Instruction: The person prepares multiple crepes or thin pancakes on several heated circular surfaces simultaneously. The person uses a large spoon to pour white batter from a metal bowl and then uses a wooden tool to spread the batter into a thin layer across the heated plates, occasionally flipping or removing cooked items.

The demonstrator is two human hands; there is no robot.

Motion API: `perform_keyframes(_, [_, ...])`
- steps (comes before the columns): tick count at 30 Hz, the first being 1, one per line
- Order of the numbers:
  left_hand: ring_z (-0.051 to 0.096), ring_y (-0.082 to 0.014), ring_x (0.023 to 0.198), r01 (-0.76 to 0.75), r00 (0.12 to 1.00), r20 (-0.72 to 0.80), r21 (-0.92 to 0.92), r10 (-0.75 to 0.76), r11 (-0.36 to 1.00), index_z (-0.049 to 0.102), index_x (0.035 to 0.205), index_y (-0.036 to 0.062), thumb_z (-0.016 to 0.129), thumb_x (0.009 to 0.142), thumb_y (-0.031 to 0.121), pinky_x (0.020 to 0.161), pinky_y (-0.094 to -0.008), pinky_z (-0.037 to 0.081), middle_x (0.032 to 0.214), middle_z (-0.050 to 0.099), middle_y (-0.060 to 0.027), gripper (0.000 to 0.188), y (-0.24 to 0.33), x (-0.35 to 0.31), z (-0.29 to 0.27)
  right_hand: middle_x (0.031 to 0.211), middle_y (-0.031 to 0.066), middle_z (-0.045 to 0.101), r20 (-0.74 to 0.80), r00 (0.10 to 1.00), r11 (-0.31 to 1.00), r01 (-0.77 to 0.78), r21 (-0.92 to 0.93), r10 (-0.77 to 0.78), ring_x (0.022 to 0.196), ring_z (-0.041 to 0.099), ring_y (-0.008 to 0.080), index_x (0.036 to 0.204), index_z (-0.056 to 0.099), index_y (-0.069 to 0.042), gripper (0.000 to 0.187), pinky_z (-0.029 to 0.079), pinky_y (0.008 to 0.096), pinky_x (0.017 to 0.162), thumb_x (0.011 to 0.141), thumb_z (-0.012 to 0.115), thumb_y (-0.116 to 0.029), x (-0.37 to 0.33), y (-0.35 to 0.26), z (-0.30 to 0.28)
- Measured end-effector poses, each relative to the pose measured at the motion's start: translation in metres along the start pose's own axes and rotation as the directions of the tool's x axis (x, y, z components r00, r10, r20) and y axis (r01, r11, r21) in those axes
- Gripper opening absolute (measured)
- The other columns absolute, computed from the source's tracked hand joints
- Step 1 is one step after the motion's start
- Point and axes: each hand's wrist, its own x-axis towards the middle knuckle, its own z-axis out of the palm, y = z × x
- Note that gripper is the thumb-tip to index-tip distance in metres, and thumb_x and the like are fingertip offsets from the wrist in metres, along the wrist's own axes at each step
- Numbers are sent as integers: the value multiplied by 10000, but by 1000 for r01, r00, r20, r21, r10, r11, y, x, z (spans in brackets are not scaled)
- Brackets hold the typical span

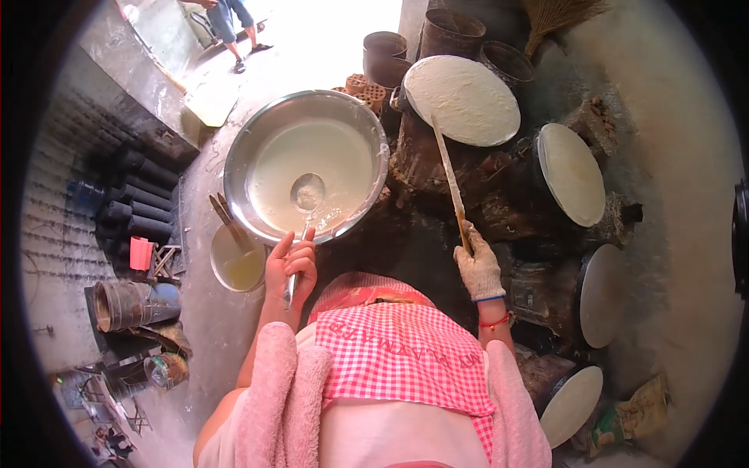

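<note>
My bare left hand (pixel 292 264) is closed round the handle of a metal ladle (pixel 307 193). The ladle's bowl is in pale, milky batter (pixel 292 152) inside a wide steel basin (pixel 238 175). In a white knit glove, my right hand (pixel 478 269) grips a long, flat wooden stick (pixel 450 173) coated with pale residue. Its far tip meets the near edge of a round griddle covered by a white batter sheet (pixel 462 100). To the right of that hand are further round griddles with pale tops, one (pixel 573 173) also coated white.
Left of the basin stands a bowl of yellowish liquid (pixel 237 261) with sticks in it. Dark cylinders (pixel 144 195), a pink container (pixel 141 253) and a metal bucket (pixel 136 306) line the left side. Rusty drums (pixel 452 33) stand at the back. Another person's legs (pixel 228 31) show far left.
</note>
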Motion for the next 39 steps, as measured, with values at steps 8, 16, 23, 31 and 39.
perform_keyframes(8, [373, -70, 491, -111, 994, -23, -59, 110, 992, 507, 1263, -104, 507, 1066, 216, 404, -223, 334, 670, 398, 24, 376, 57, 30, 13, 1438, 171, 589, 86, 991, 984, -117, 137, 106, 1352, 550, 238, 1446, 509, 25, 530, 421, 312, 1119, 935, 611, -72, 37, -23, 27])
perform_keyframes(16, [339, -69, 476, -18, 998, -61, -72, 13, 997, 490, 1308, -50, 463, 1080, 243, 381, -232, 324, 667, 344, 38, 373, 142, 96, 14, 1455, 152, 571, 269, 925, 946, -306, 104, 270, 1311, 557, 196, 1481, 480, 14, 549, 430, 298, 1095, 944, 589, -28, 84, -82, 67])
perform_keyframes(23, [437, -89, 541, 105, 842, -346, 858, 414, 503, 546, 1313, 13, 501, 1070, 233, 449, -254, 386, 757, 472, 1, 330, 171, 127, 27, 1038, 102, 656, 692, 492, 588, -800, 121, 527, 568, 559, 115, 1511, 428, -25, 587, 428, 234, 470, 937, 545, -65, 138, -161, 125])
perform_keyframes(31, [602, -559, 965, 441, 804, 84, 580, 589, -685, 613, 1105, -43, 533, 1008, 241, 875, -574, 485, 963, 652, -355, 311, 319, 229, -78, 663, -6, 503, 748, 279, 548, -826, -133, 602, 438, 399, 96, 1484, 501, -75, 593, 328, 244, 396, 895, 558, -56, 200, -146, 235])
perform_keyframes(39, [529, -209, 477, 482, 763, -381, 874, 523, -67, 583, 1013, 9, 490, 1068, 284, 408, -365, 426, 656, 539, -95, 295, 315, 241, -79, 1435, 164, 596, 723, 606, 913, -398, -85, 332, 1347, 547, 235, 1446, 530, 13, 535, 409, 317, 1134, 922, 606, -60, 198, -81, 239])
